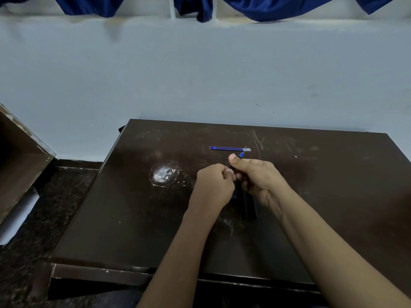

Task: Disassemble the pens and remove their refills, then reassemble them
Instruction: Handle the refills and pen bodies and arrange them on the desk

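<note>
My left hand (213, 185) and my right hand (255, 176) meet above the middle of the dark table (133, 218). Both have curled fingers closed on a dark pen (232, 168), of which only a small bit shows between them. Two thin blue refills (230, 149) lie side by side on the table just beyond my hands. A small blue pen part (241, 154) lies next to my right thumb. Dark pen bodies (246, 203) lie on the table under and between my wrists, hard to make out against the dark top.
A white scuffed patch (163, 174) marks the table left of my hands. A brown cardboard box (20, 161) stands at the far left above a dark speckled floor. A pale wall rises behind the table, with blue curtains (266, 7) at the top.
</note>
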`<state>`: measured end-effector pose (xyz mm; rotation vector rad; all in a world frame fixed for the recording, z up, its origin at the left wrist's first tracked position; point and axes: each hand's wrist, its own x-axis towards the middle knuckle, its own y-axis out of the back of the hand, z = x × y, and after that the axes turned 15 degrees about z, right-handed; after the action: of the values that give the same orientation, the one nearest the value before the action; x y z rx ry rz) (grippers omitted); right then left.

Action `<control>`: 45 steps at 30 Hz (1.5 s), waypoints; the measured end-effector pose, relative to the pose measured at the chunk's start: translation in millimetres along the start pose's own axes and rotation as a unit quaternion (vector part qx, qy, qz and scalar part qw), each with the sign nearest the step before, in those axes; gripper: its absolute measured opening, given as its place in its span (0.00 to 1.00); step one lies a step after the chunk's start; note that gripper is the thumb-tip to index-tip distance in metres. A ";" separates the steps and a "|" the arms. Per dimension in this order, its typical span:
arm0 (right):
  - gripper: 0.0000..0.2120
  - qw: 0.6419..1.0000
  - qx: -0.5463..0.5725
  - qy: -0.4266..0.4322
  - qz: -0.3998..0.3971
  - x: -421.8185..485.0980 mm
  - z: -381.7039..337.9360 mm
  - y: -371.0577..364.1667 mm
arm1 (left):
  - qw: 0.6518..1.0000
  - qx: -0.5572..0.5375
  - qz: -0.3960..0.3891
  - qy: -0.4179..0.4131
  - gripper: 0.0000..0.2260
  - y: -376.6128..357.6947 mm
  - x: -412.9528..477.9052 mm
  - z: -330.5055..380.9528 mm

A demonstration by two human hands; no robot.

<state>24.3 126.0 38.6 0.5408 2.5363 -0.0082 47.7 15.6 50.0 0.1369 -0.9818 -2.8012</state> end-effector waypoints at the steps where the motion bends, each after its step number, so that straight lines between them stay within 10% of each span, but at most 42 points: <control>1: 0.09 1.000 0.011 -0.010 0.002 0.4 -0.3 0.1 | 1.000 -0.004 -0.001 0.001 0.11 0.0 0.3 0.3; 14: 0.06 0.988 0.110 -0.021 -0.103 -3.7 -3.1 3.4 | 0.982 -0.133 -0.071 0.115 0.15 5.6 6.0 6.7; 20: 0.12 0.978 0.135 0.005 -0.158 -4.0 -10.4 8.2 | 0.893 -0.332 -0.154 0.263 0.14 16.3 7.0 12.2; 27: 0.07 0.973 0.152 -0.007 -0.171 -3.7 -4.5 0.9 | 0.978 -0.157 -0.052 0.128 0.14 3.8 5.3 5.3; 45: 0.11 0.974 0.188 -0.047 -0.118 -3.2 -5.4 -8.4 | 0.981 -0.160 -0.015 0.111 0.14 -1.5 9.3 -3.4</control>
<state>20.8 117.7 43.9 0.3637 2.5000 -0.5977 38.8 12.9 46.1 0.4128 -0.4781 -2.8463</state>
